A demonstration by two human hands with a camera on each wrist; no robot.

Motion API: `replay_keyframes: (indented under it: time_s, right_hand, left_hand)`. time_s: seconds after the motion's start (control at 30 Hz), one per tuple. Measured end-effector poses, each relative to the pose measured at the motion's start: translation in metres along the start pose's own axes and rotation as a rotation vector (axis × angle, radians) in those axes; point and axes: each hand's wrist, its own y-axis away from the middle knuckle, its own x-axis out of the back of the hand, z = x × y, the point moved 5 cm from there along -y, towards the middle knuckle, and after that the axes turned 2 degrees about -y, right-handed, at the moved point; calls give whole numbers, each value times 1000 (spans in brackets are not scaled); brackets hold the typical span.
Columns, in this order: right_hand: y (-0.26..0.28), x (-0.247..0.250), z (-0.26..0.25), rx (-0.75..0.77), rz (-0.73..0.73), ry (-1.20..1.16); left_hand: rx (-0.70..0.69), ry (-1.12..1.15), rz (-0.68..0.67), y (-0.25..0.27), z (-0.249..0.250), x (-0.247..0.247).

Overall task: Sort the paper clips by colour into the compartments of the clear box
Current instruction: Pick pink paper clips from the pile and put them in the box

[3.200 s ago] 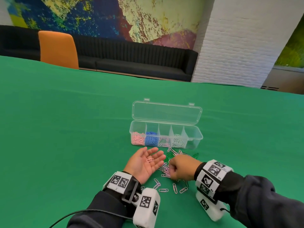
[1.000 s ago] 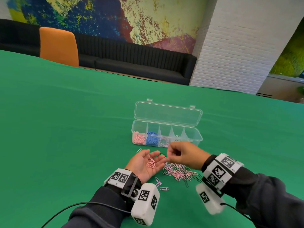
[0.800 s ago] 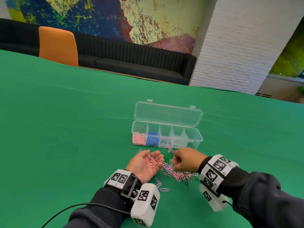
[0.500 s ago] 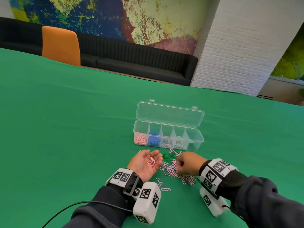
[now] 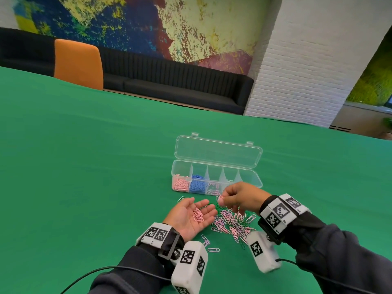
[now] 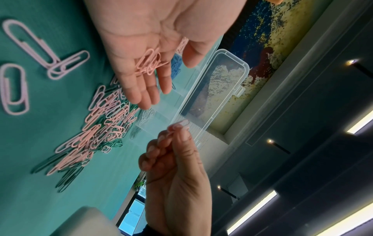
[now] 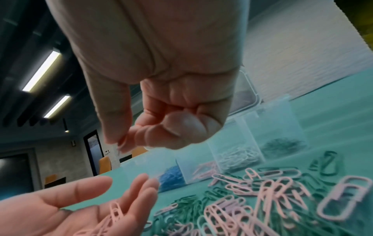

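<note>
**Hands gather pink clips over the loose pile**

Right hand (image 5: 239, 196) hangs at centre frame, just above the heap, thumb and forefinger pinched on a single pale pink clip (image 6: 181, 124) while the other fingers curl in. Left hand (image 5: 191, 215) lies palm up just left of it, fingers spread and relaxed, cupping a small bunch of pink clips (image 5: 198, 215). Judging by this, the palm serves as a tray so that one colour can be carried to the box in a batch rather than clip by clip.

Below and right of the hands, the unsorted pile (image 5: 231, 223) of pink and dark green clips sprawls on the green counter (image 5: 84, 166), with a few pale strays (image 5: 213, 249) near the left wrist.

Further up the frame stands the clear box (image 5: 216, 177), lid tipped back. From its left end the compartments hold pink, blue, a few pink-toned clips, then white, with green at the right end in the right wrist view.
</note>
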Motion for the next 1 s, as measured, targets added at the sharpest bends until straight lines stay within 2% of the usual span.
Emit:
replay_keyframes:
  time_s: [0.27,0.33,0.43,0.5,0.57,0.73,0.83,1.0]
  right_hand:
    - [-9,4,4,-93,126,405]
    - [-8,6,0,-54,174,441]
    - [-5,6,-18,85,224,399]
    - [-5,2,-28,135,212,302]
    - [-5,-3,-30,118,178,326]
    - [-4,-27,9,-128,-38,698]
    - [-6,-40,24,-158,-29,756]
    - [-7,-46,20,-108,-35,778]
  left_hand:
    - [-113,91,60,5,19,4]
    - [-99,82,43,5,17,2]
    - [-48,46,4,4,10,-2]
    - [0,40,-35,2,4,-4]
    - [30,90,-66,2,2,-5]
    - [-30,219,-39,4,10,-3]
    - [-48,213,-8,3,12,0]
    - [-50,174,-2,4,11,1]
